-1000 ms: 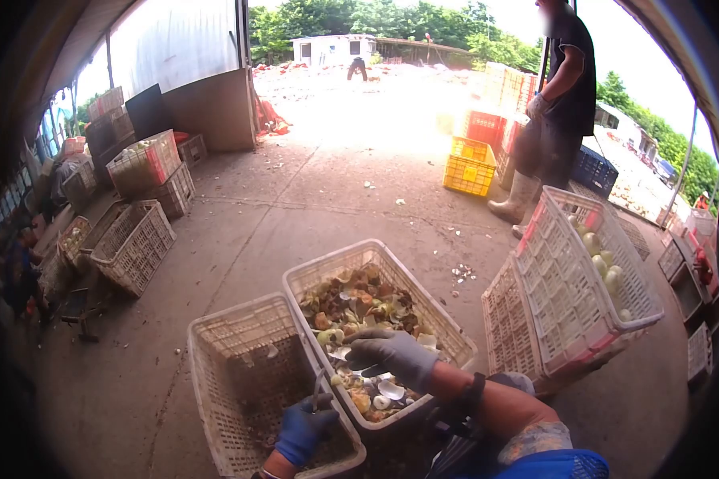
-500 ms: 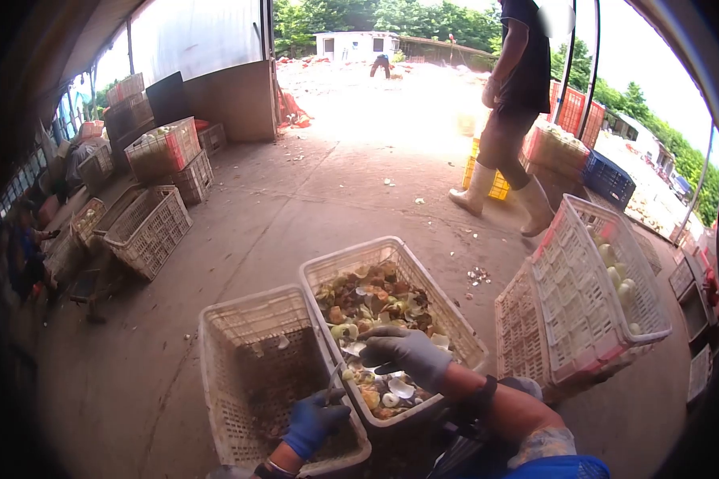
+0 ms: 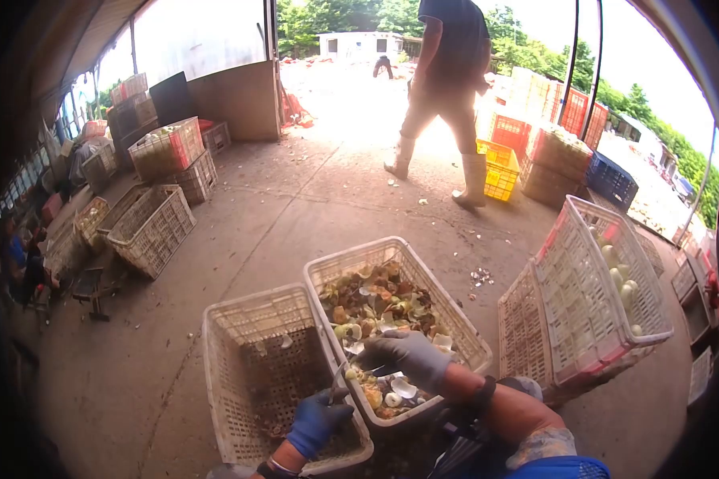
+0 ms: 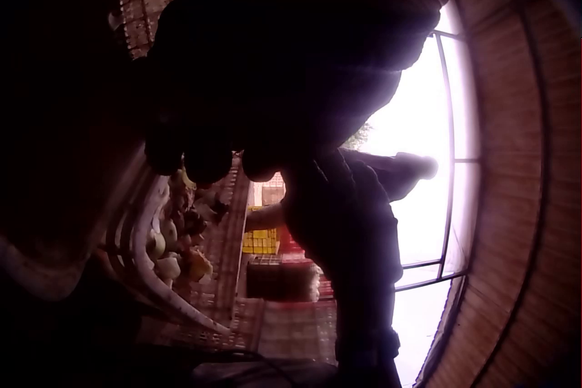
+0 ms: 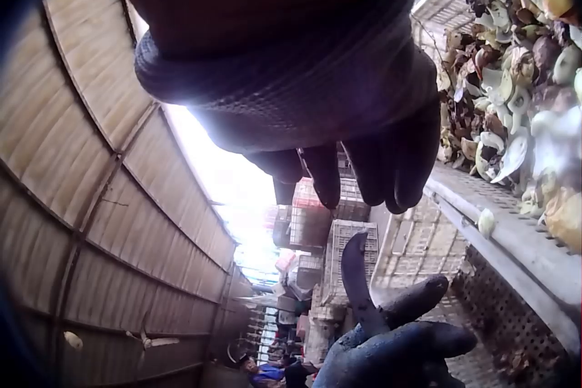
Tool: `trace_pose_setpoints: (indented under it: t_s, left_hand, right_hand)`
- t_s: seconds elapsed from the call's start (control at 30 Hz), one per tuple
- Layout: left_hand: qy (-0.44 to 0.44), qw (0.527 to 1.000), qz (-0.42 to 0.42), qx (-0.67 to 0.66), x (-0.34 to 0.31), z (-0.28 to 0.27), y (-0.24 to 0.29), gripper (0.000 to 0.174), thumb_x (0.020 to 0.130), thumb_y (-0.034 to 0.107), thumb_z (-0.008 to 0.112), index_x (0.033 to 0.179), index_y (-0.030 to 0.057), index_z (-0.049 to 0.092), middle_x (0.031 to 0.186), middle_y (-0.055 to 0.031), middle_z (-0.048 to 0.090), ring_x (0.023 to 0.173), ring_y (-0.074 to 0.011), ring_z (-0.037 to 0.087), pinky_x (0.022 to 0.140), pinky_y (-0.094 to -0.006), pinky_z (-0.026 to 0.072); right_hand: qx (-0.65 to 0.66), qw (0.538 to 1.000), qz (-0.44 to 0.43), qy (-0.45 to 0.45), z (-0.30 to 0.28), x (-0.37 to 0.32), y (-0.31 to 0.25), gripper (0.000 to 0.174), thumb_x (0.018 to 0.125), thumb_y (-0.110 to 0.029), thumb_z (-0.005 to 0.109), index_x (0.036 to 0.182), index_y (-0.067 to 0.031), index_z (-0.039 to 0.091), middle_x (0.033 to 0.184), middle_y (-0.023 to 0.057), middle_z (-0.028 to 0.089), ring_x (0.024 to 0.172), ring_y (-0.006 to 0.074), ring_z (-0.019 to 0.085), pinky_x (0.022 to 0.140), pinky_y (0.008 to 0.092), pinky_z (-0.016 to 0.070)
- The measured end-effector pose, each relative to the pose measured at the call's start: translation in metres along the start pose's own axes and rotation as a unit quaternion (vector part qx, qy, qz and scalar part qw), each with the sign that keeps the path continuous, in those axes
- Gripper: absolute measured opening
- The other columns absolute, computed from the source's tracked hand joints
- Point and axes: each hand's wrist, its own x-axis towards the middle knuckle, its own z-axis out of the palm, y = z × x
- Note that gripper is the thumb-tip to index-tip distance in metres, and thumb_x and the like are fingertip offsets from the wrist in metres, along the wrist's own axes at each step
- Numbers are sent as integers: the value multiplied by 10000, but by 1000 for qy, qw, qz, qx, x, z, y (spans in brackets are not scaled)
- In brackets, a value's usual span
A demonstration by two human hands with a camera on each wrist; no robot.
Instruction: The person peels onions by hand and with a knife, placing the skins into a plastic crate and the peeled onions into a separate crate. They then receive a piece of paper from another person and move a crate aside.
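Observation:
My left hand (image 3: 319,419), in a blue glove, grips a small curved knife (image 3: 335,379) above the left crate (image 3: 216,359); the blade (image 5: 357,274) points up in the right wrist view. My grey-gloved right hand (image 3: 414,357) hangs over the right crate (image 3: 443,303), which holds peels and onion-like scraps (image 3: 383,295). Its fingertips are close to the blade; whether they touch it I cannot tell. Nothing shows in the right fingers (image 5: 368,170), which hang down slightly bent. Both hands are dark outlines in the left wrist view.
Stacked crates (image 3: 587,295) with pale round vegetables stand at my right. More crates (image 3: 152,231) are at the left, with a small stool (image 3: 94,291) nearby. A person in boots (image 3: 451,88) walks past a yellow crate (image 3: 499,170). Scraps (image 3: 481,276) litter the floor.
The person in boots has walked from right to left, past the yellow crate. The head view has turned a little rightward then back left. My right fingertips have come down nearer the knife.

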Motion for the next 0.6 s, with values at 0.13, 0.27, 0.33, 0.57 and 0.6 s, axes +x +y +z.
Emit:
trace_pose_setpoints:
  t_s: [0.13,0.27,0.33,0.57,0.6]
  left_hand:
    - [3,1000,-6,2,1,0,-1,349,851,81,782,1193,59,711,877,-34,722,657,-118,672,568,-290,566]
    - [-3,1000,14,2,5,-2,-11,335,857,65,769,1186,51,709,871,-38,724,646,-125,675,568,-291,566]
    - [-5,1000,21,-14,4,-1,-10,332,858,56,764,1185,49,709,868,-40,724,648,-127,677,568,-292,567]
    - [17,996,30,-83,-2,2,14,342,865,74,725,1201,18,704,893,-43,729,681,-103,660,588,-264,545]
    - [13,996,21,-88,-4,2,18,371,859,65,712,1228,23,704,898,-33,731,692,-80,644,608,-247,536]
  right_hand:
    - [-26,999,43,4,8,-4,-12,376,946,-305,727,1115,31,711,1003,124,754,905,184,719,793,309,585]
    - [-52,998,18,7,11,-5,-10,338,946,-282,713,1080,29,720,1026,119,752,918,181,715,803,318,583]
    - [-64,998,8,1,9,1,-4,315,945,-258,706,1095,19,726,1028,113,750,924,178,712,805,315,580]
    - [-242,963,42,-115,19,0,13,358,938,-295,679,1225,-87,727,1130,49,737,1030,143,677,865,290,539]
    - [-281,947,43,-147,22,-2,16,429,927,-337,660,1262,-73,704,1157,71,728,1068,166,666,912,300,528]
